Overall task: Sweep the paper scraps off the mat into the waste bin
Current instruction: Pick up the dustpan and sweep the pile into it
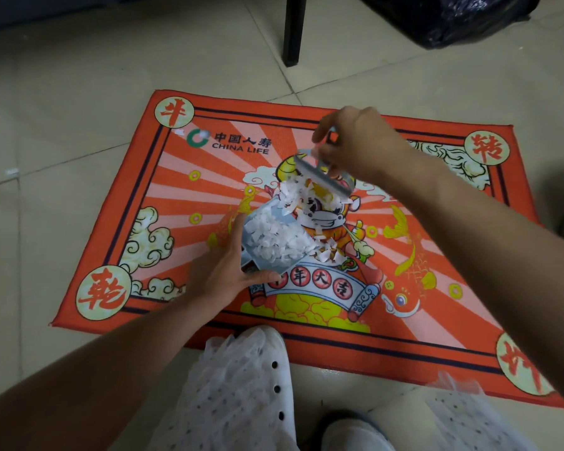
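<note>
Gripping the dustpan (267, 242) in the left hand (222, 271), the right hand (352, 144) clamping the brush (323, 177) should draw scraps (293, 193) slowly inward.

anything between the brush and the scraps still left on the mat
Nothing visible. The brush in the right hand sits right against the paper scraps, with the dustpan in the left hand on their other side.

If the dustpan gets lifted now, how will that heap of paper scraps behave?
The paper scraps look thin and small, so probably very light and apt to flutter off. They are heaped to the open edge of the dustpan held by the left hand, so tilting may spill them. Some lie loose by the brush.
</note>
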